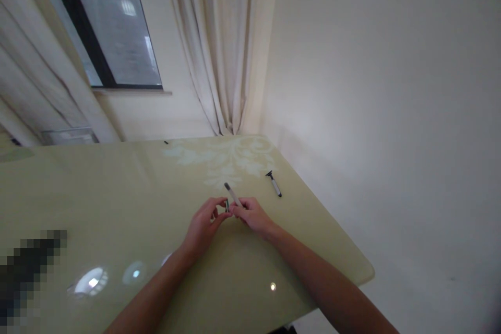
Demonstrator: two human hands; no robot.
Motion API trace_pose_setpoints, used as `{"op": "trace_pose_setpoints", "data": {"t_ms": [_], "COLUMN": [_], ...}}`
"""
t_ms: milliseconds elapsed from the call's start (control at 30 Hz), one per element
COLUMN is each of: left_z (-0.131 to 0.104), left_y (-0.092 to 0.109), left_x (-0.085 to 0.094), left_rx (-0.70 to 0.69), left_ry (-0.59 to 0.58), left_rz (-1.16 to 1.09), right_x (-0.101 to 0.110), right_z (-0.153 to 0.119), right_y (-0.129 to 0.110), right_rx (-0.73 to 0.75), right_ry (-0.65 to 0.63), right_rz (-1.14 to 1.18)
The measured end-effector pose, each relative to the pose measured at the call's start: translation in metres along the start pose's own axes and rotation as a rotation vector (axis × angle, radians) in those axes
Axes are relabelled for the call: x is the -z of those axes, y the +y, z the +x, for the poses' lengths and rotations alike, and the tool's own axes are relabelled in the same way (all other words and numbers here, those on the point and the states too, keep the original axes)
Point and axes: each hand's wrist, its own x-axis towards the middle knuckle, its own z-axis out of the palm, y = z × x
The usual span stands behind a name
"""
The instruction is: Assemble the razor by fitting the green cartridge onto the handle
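Observation:
My left hand [204,222] pinches a small razor cartridge [227,205] with a green strip between thumb and fingertips. Closed around a grey razor handle [234,195] is my right hand [252,215]; the handle's dark end points up and to the left, away from me. Both hands meet just above the table, fingertips nearly touching, and the handle's lower end is hidden in the right fingers. Beyond the right hand a complete razor [274,183] with a grey and black handle lies on the table, its head pointing away.
The glossy pale green table [129,203] has a leaf pattern near its far corner and bright lamp reflections. A small dark piece [166,142] lies at the far edge. A wall [371,115] runs along the right side; curtains [219,52] and a window stand behind.

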Motion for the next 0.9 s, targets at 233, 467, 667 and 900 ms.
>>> {"op": "trace_pose_setpoints", "data": {"t_ms": [233, 467, 667, 900], "left_z": [-0.006, -0.008, -0.008, -0.01], "left_y": [-0.004, 0.002, 0.009, 0.009], "left_x": [-0.002, -0.004, -0.001, -0.007], "left_rx": [-0.033, 0.001, -0.073, -0.041], "left_ry": [-0.027, -0.058, -0.072, -0.042], "left_rz": [-0.001, 0.003, -0.031, -0.046], "right_x": [0.005, 0.008, 0.009, 0.005], "right_z": [0.0, 0.0, -0.002, -0.004], "right_y": [-0.003, 0.0, -0.003, -0.001], "right_rx": [0.011, -0.08, -0.087, -0.065], "right_ry": [0.053, 0.03, 0.034, -0.065], "right_rz": [0.023, 0.093, 0.225, 0.176]}}
